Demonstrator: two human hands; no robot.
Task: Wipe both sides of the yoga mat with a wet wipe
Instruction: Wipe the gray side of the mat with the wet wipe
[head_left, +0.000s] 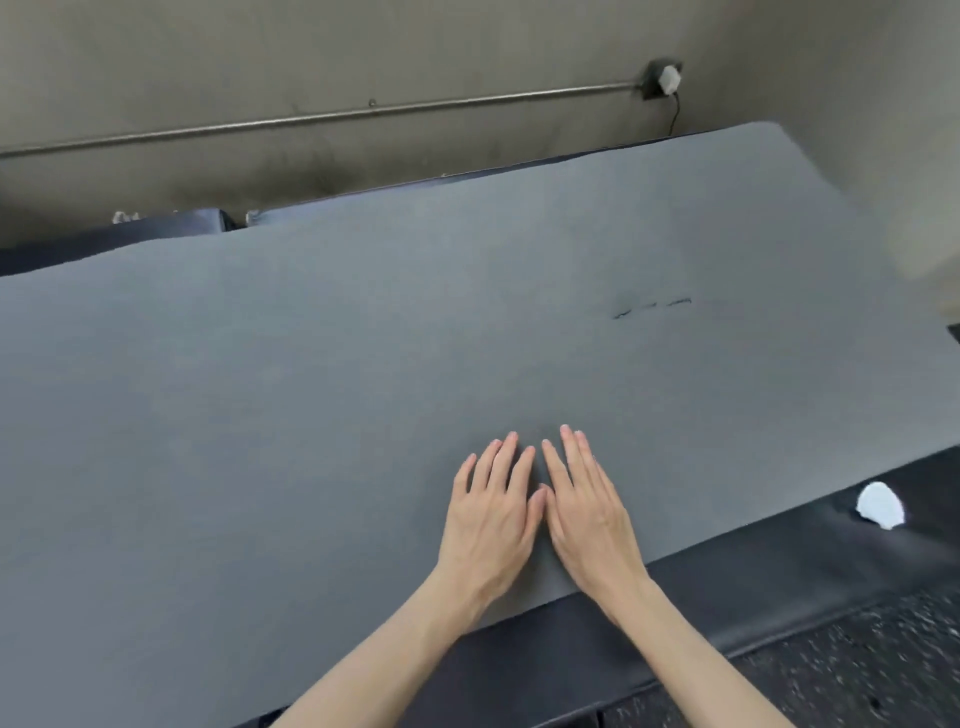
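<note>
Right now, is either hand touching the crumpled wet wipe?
Apart. The head view shows both the left hand and right hand flat on the yoga mat, while the wet wipe lies off the mat's edge, beyond the right hand.

Grey yoga mat (363, 338) lies flat; crumpled white wet wipe (880, 505) just beside it.

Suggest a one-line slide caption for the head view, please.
Both hands, left hand and right hand, pressed flat on the grey yoga mat; crumpled wet wipe lies aside.

The flat grey foam yoga mat (415, 338) runs off the left edge, so its far end's out of view. The speckled dark floor (857, 649) bottom right is pretty blurry.
</note>
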